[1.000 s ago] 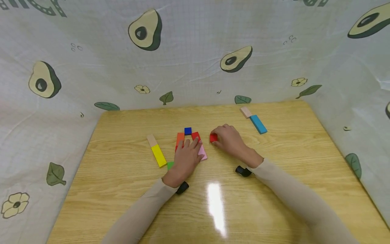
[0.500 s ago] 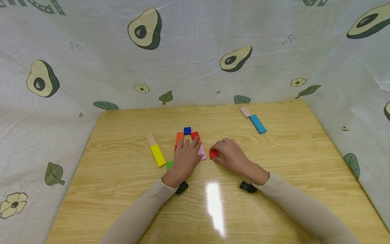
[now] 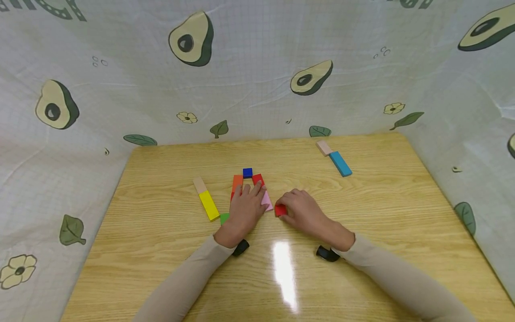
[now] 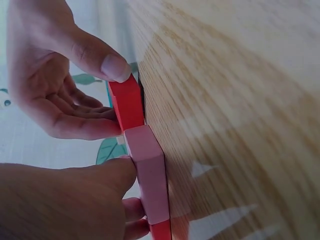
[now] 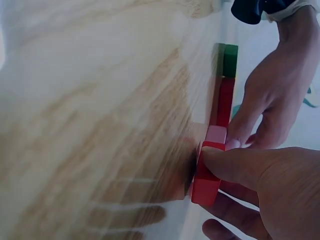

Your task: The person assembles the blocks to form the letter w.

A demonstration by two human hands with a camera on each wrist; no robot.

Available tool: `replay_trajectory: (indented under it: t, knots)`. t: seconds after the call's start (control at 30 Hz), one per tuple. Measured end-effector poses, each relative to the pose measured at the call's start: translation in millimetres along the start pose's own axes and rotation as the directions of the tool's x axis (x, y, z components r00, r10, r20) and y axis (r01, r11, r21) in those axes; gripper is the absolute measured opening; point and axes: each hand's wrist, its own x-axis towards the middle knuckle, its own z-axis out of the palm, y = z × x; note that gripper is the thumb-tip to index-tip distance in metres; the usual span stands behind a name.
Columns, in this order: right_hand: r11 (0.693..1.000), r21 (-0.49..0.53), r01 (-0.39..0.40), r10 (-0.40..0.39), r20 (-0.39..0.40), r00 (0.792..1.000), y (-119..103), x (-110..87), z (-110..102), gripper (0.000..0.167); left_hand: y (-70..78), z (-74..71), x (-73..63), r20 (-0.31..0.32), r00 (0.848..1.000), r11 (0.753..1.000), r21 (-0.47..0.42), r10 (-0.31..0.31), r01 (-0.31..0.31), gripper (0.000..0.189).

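My right hand (image 3: pixel 307 212) pinches a small red block (image 3: pixel 280 211) between thumb and fingers. In the left wrist view that red block (image 4: pixel 127 102) stands right at the end of the pink block (image 4: pixel 150 170), low over the table. My left hand (image 3: pixel 244 210) lies spread over two slanting rows of blocks. Its thumb touches the pink block (image 3: pixel 267 203), and a fingertip rests on another red block (image 3: pixel 258 179) beyond it. The orange block (image 3: pixel 238 180) heads the left row, with a red block partly hidden below. A dark blue block (image 3: pixel 247 173) sits between the rows' far ends.
A green block (image 3: pixel 224 218) shows beside the left wrist. Left of it lie a yellow block (image 3: pixel 209 205) and a beige block (image 3: pixel 200 184), end to end. A light blue block (image 3: pixel 340 163) and another beige block (image 3: pixel 324 148) lie at the far right. Patterned cloth (image 3: pixel 257 71) encloses the wooden table.
My right hand has drawn the red block toward the near side, then slightly left, up to the near end of the pink block. The left hand has stayed in place.
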Motion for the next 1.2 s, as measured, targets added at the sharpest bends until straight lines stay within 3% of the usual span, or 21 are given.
replay_trajectory:
  t: [0.53,0.8,1.2]
  knots:
    - [1.000,-0.017,0.022,-0.022,-0.025,0.999,-3,-1.0,4,0.029,1.2,0.7,-0.4,-0.007,1.000,1.000,0.015,-0.002,0.002,0.060]
    - [1.000,0.008,-0.003,0.002,0.008,1.000,-1,-2.3,1,0.034,1.6,2.1,-0.3,-0.016,1.000,1.000,0.017,-0.005,0.005,0.060]
    - [0.994,0.060,-0.088,0.093,-0.094,0.991,37,-6.0,-21,0.040,2.2,0.3,-0.8,0.007,1.000,1.000,0.020,-0.006,0.006,0.059]
